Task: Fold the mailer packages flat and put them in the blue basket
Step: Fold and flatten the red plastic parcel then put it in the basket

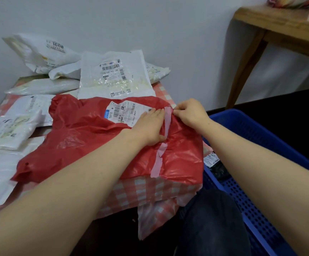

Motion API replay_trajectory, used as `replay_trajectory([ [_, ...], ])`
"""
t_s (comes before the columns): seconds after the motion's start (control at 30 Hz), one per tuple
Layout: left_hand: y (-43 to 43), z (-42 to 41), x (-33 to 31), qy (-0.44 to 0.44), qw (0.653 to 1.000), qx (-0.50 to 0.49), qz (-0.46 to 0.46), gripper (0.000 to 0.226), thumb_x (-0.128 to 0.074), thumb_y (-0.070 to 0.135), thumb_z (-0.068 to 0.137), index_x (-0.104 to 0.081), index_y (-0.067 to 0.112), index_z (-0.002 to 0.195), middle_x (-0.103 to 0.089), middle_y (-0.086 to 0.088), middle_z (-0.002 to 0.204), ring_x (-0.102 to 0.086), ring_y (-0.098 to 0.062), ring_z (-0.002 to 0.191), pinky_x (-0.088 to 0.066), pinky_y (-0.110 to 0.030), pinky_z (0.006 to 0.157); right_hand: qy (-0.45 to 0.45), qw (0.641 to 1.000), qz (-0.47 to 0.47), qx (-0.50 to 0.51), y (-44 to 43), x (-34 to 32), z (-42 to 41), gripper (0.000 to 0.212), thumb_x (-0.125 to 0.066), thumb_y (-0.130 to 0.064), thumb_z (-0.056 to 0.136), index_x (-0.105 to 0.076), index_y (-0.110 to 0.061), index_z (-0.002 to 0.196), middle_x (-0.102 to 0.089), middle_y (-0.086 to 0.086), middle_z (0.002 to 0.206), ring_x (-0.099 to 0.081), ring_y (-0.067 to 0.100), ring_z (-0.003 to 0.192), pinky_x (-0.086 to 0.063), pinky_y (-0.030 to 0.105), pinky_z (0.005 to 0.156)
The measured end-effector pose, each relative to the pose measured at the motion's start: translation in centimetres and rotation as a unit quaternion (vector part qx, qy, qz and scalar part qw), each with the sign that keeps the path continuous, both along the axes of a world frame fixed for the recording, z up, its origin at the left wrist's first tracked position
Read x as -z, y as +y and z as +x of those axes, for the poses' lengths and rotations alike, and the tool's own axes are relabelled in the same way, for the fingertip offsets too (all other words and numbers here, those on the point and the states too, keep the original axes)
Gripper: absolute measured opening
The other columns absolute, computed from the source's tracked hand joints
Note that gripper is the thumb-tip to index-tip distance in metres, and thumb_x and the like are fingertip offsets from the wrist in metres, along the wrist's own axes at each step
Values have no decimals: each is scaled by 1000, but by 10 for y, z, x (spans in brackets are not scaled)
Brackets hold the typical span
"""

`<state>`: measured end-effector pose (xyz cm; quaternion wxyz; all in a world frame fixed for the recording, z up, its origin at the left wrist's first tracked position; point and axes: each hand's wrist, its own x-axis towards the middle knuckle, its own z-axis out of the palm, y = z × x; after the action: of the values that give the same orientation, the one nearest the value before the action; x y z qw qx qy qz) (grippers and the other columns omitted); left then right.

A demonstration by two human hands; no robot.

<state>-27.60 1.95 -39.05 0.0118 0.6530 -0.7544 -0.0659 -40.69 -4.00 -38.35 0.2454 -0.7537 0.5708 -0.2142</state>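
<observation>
A red mailer package (87,143) lies spread across the near right part of the table, with a white shipping label and a pink adhesive strip (161,145) running down its right side. My left hand (150,126) lies flat on the mailer, fingers straight, pressing just left of the strip. My right hand (188,111) pinches the far right edge of the red mailer at the top of the strip. The blue basket (261,137) stands on the floor to the right of the table, with a dark package and a label inside it.
Several white mailer packages (113,74) lie on the table behind and left of the red one. The table carries a pink checked cloth (146,189). A wooden table (279,23) stands at the far right against the white wall.
</observation>
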Motion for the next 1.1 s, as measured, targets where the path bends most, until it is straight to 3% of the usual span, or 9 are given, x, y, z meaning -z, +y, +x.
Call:
replay_trajectory([
  [0.07,-3,-1,-2,31,999,-25,-27,66,-74,30,77,-42,7,130,-50,-12,134,-44,-29,126,-30,-34,102,-54,998,17,1,2,-4,1,26,-57,-16,89,-68,8,91,-67,27,93,-62,38,85,-52,45,81],
  [0.13,-4,-2,-5,28,997,-49,-48,54,-73,29,77,-47,8,119,-56,-12,124,-51,-32,117,-37,-36,93,-74,997,26,-1,4,-7,3,25,-57,-15,89,-67,8,91,-68,26,94,-63,38,88,-52,46,83],
  [0.27,-7,0,-14,-15,994,-80,-79,47,-66,27,83,-43,9,121,-57,-13,123,-52,-34,116,-38,-39,89,-57,998,-30,9,0,-12,-2,20,-54,-16,93,-69,-2,95,-69,15,99,-61,27,91,-49,37,85],
  [0.47,13,19,-18,10,989,-31,-147,67,-72,33,79,-41,12,135,-40,-10,132,-35,-28,123,-37,-39,100,91,976,-195,-38,-2,-19,-5,24,-65,-19,84,-63,-15,108,-57,4,115,-49,26,113,-40,37,94],
  [0.63,6,30,-1,-9,999,-13,43,87,-64,32,88,-9,10,151,-13,-7,158,-12,-23,145,-23,-45,115,228,958,-80,-154,7,2,11,39,-66,-25,84,-54,-15,120,-57,9,118,-46,29,118,-47,39,89],
  [0.73,-1,29,0,-8,998,-38,50,81,-68,35,84,-22,12,147,-33,-8,148,-29,-27,137,-26,-52,111,261,950,-83,-149,8,8,19,44,-57,-17,89,-48,-18,132,-52,7,127,-38,27,123,-42,40,92],
  [0.93,9,23,-1,-3,998,-60,-4,45,-67,35,84,-45,10,115,-52,-11,124,-40,-30,117,-37,-44,98,296,925,-168,-171,28,9,19,28,-51,-11,86,-52,-14,114,-56,6,116,-42,27,113,-35,34,82],
  [1.03,18,26,-12,7,997,-67,-36,43,-67,41,80,-51,15,110,-54,-7,119,-41,-27,117,-40,-42,96,245,948,-141,-145,28,-7,16,11,-53,-24,81,-61,-23,88,-63,3,99,-47,26,104,-31,32,82],
  [1.1,19,34,-19,0,996,-52,-67,44,-65,40,82,-54,15,117,-55,-7,121,-44,-27,118,-40,-40,97,176,966,-159,-105,20,-16,19,19,-49,-24,84,-67,-19,81,-66,4,92,-50,27,96,-29,32,79],
])
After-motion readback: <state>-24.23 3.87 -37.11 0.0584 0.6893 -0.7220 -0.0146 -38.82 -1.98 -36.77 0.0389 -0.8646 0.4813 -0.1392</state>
